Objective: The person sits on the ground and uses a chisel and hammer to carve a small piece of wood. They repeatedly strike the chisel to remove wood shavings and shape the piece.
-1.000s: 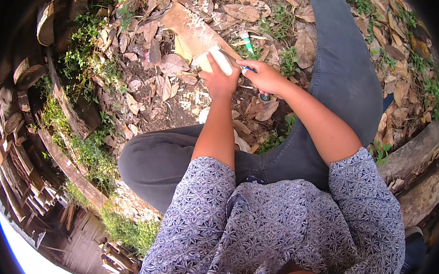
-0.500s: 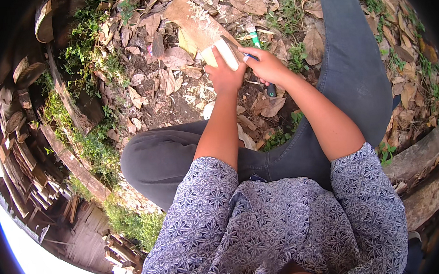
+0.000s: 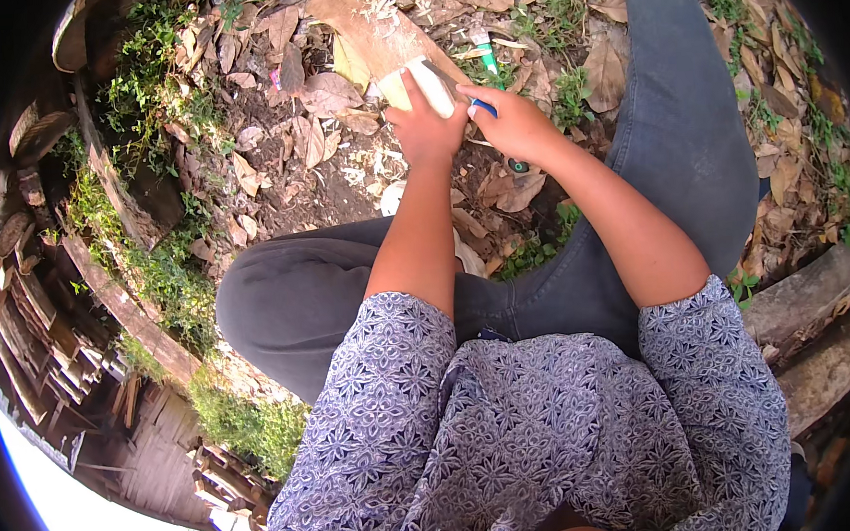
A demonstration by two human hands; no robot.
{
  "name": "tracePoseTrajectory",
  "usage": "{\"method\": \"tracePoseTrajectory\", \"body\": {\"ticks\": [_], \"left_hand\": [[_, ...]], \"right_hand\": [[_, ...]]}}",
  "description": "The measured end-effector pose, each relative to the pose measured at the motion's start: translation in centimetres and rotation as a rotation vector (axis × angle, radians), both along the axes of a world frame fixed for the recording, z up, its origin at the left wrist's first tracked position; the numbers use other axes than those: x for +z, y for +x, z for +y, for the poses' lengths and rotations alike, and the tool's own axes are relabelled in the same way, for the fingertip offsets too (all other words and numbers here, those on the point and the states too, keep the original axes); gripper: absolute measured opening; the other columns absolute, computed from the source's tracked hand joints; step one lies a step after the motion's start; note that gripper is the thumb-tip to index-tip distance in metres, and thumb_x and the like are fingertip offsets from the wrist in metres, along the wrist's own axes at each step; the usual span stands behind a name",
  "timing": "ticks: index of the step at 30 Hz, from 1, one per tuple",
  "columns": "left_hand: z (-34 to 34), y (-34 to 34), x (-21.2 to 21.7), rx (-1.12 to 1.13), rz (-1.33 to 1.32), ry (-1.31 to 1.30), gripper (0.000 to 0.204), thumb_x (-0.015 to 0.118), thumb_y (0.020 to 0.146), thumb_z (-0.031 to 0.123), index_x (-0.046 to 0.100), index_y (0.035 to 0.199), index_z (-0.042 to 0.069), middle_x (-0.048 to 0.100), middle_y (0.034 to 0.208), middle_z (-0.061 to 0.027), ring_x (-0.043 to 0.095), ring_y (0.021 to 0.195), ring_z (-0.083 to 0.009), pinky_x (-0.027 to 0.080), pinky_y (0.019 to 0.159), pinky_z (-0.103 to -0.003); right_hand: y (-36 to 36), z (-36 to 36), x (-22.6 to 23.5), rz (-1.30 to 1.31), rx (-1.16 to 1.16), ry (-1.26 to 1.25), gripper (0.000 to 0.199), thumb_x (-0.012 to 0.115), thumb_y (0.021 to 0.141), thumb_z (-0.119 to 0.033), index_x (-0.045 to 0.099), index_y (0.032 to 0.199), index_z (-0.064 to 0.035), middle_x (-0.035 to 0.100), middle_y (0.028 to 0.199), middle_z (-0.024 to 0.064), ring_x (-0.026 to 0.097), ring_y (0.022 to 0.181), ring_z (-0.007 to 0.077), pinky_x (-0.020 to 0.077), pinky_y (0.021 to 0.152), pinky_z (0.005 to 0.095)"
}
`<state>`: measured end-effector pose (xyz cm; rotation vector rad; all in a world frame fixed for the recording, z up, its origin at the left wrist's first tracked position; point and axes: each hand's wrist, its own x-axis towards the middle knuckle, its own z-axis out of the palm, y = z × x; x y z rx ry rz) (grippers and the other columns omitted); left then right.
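My left hand is closed round a pale carved piece of wood, index finger stretched along its top. The wood rests over a brown board on the ground. My right hand grips a blue-handled knife close beside the wood's right side. The knife's blade can hardly be made out now. Beyond my right hand lies a green-handled tool. Below that hand the dark end of another tool shows, mostly hidden.
Dry leaves and pale shavings cover the soil round the board. My bent legs frame the spot. Stacked timber and green plants stand at the left; logs lie at the right.
The knife has shifted along the wood toward me, and its dark blade, plain before, is now mostly out of sight. Both hands keep their grip. The whole view has shifted slightly.
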<state>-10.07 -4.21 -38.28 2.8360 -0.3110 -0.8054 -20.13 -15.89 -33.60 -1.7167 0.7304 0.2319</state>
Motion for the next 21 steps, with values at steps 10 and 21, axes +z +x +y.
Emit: {"method": "tracePoseTrajectory", "body": {"ticks": [10,21], "left_hand": [[-1.0,0.0,0.9,0.016,0.020,0.078,0.113,0.075,0.081,0.056,0.001,0.165,0.036,0.040,0.128,-0.0282,0.062,0.109,-0.0475,0.053,0.093,-0.051],[0.3,0.8,-0.2,-0.086,-0.001,0.078,0.124,0.073,0.075,0.071,-0.001,0.166,0.031,0.038,0.133,-0.0355,0.062,0.109,-0.0524,0.052,0.097,-0.052]], "right_hand": [[1.4,0.2,1.6,0.093,-0.013,-0.029,0.044,0.051,0.100,-0.023,0.060,0.143,-0.0194,0.074,0.110,0.0173,0.072,0.083,0.0310,0.0566,0.081,0.0413],[0.1,-1.9,1.8,0.119,-0.036,0.191,0.049,0.052,0.101,-0.023,0.053,0.151,-0.0229,0.064,0.066,0.0053,0.059,0.048,0.0158,0.0516,0.047,0.0333]]}}
